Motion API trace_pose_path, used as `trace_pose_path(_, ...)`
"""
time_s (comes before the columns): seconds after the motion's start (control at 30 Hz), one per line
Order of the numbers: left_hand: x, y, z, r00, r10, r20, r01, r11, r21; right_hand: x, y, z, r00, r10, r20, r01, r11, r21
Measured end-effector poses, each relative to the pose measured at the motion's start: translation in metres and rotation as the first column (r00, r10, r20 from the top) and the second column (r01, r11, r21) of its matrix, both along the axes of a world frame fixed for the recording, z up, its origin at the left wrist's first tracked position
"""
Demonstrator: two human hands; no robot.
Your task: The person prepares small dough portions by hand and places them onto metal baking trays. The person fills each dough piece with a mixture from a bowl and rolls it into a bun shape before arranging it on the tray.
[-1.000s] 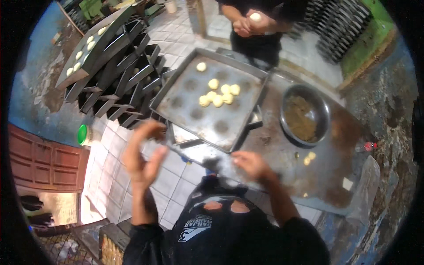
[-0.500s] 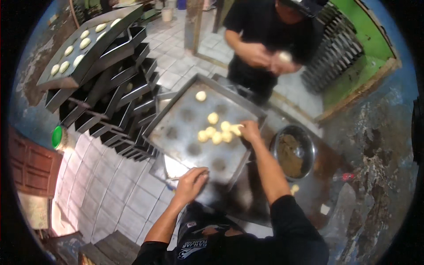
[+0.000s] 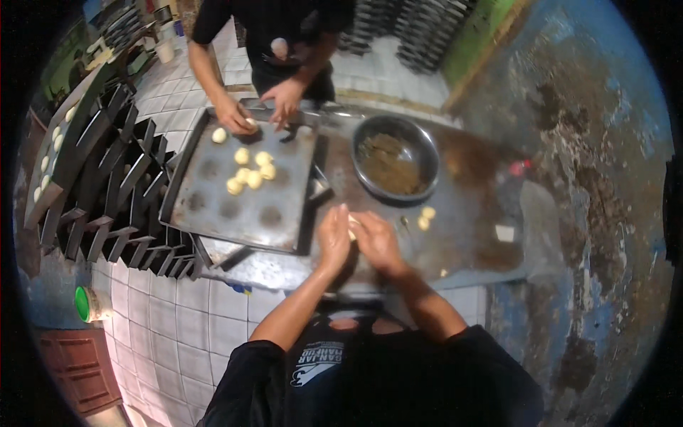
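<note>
Over the table's front part, my left hand [image 3: 334,238] and my right hand [image 3: 377,242] are closed together around a small piece of pale dough [image 3: 353,229]. The fingers hide most of it. To the left lies a metal tray [image 3: 191,181] carrying several yellowish dough balls [image 3: 254,179], most bunched near its middle. Beyond my hands stands a round metal bowl [image 3: 430,186] with a brown filling [image 3: 391,169] inside. Two joined small dough pieces [image 3: 425,218] sit on the table right of my hands, near what looks like a spoon [image 3: 405,224].
Across the table, a co-worker's hand [image 3: 233,116] touches a dough ball at the tray's far side. Stacked metal trays [image 3: 121,185] rise at the left, the top one bearing dough. A worn wall [image 3: 590,213] bounds the right. A white scrap [image 3: 505,233] lies on the table.
My right hand has left the tray's dough cluster, and both hands now meet around a dough piece right of the tray. The view has swung right. The co-worker's hands have lowered to the tray.
</note>
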State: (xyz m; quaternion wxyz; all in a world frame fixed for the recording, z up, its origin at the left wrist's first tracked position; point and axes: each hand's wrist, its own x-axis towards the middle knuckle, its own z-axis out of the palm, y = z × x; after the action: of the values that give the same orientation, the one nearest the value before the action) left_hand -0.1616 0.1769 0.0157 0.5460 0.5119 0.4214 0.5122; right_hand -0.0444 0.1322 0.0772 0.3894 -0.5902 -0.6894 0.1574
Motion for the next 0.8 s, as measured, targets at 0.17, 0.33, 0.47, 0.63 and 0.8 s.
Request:
trace_pose_path(0.17,0.093,-0.057,-0.007,0.986,0.059,0.155,-0.001,0.937,-0.349,0.064,-0.068,-0.033,0.598,-0.297,-0.744,-0.019,0.923,-0.384)
trace_pose_path(0.33,0.119,-0.098,-0.003,0.993,-0.078,0.089,0.098,0.964,-0.247,0.129,-0.099,-0.018,0.538,-0.227,-0.812,-0.080,0.945,-0.317)
trace_pose_path(0.47,0.088,-0.120,-0.078,0.902,-0.329,-0.280,0.154,0.851,-0.502,0.132,-0.107,-0.053,0.949,-0.212,-0.233,0.083,0.882,-0.464)
trace_pose_path(0.63,0.089,-0.130,-0.090,0.970,-0.240,-0.018,0.201,0.848,-0.491,0.144,-0.052,-0.088,0.940,0.236,-0.247,-0.300,0.914,-0.271)
trace_pose_path(0.8,0.109,-0.042,-0.066,0.977,-0.186,0.109,0.210,0.937,-0.280,0.258,0.121,-0.104,0.988,-0.141,0.062,0.152,0.953,-0.263)
